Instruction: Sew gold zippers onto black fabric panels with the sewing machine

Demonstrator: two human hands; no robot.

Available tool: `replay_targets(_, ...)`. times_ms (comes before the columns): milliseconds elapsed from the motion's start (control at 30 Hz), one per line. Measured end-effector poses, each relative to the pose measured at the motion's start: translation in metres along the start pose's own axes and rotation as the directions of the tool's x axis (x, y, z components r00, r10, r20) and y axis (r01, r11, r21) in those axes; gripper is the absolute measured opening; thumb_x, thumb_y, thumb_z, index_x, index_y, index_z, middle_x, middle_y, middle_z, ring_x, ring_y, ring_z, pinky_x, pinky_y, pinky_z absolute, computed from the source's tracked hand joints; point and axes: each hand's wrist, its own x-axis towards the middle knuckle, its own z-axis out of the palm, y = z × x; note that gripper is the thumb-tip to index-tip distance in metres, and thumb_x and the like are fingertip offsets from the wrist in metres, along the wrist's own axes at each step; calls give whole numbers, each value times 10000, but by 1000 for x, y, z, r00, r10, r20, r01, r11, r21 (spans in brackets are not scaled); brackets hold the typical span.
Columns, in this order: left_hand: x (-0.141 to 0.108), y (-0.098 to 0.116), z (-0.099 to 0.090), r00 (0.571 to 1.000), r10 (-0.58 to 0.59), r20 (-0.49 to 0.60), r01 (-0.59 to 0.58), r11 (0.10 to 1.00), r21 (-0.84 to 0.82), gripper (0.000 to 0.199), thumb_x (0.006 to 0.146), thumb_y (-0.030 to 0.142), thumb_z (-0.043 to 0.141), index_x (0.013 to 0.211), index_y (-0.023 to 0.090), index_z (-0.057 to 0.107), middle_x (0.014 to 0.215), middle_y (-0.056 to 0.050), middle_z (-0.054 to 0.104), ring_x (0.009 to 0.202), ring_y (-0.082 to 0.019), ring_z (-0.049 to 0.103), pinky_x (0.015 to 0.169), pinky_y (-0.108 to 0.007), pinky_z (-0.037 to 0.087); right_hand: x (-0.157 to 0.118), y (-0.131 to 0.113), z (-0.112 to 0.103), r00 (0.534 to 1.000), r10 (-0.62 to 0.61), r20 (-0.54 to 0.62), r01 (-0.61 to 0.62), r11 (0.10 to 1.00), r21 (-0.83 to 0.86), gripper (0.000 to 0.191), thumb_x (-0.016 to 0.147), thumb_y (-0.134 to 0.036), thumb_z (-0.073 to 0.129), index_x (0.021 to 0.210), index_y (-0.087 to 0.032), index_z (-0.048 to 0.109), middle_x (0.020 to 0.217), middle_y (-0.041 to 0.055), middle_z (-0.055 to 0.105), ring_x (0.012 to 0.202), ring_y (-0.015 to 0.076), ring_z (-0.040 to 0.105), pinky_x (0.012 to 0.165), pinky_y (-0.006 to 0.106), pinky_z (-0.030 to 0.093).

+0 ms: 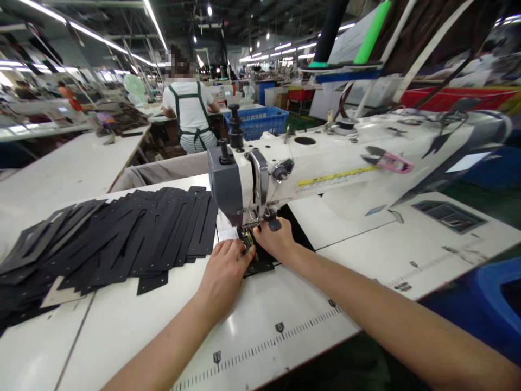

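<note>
At the sewing machine (pixel 334 157), both hands (pixel 227 269) (pixel 275 239) touch black material (pixel 264 263), their grip unclear.

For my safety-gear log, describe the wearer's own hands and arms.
The bare, ungloved left hand and bare, ungloved right hand show no watch or bracelet at the wrist. Both slender forearms are uncovered as far as visible, without sleeves or markings.

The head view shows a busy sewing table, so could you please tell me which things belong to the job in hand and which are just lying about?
In the job:
- left hand and right hand
- black piece under the right hand
- sewing machine
- probably the black strips

Apparently lying about:
- pink-handled snips on the machine
- blue basket behind
</note>
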Motion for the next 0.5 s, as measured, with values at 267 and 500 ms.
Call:
replay_targets(267,-13,7,-2,985,-58,-162,51,998,-44,256,811,87,455,1021,133,593,1061,-118,617,1023,-236,557,935,-454,404,-69,13,-13,829,-529,-179,553,824,124,377,886,-298,410,1141,-68,564,1199,140,553,1111,251,486,935,393,405)
replay_targets(500,-14,9,2,968,68,-240,-74,997,-15,256,840,68,401,935,127,632,1015,-126,658,968,-213,609,945,-459,411,-77,13,-7,781,-561,-274,609,781,137,330,880,-165,389,1066,-5,609,1112,155,608,1051,248,542,919,369,450)
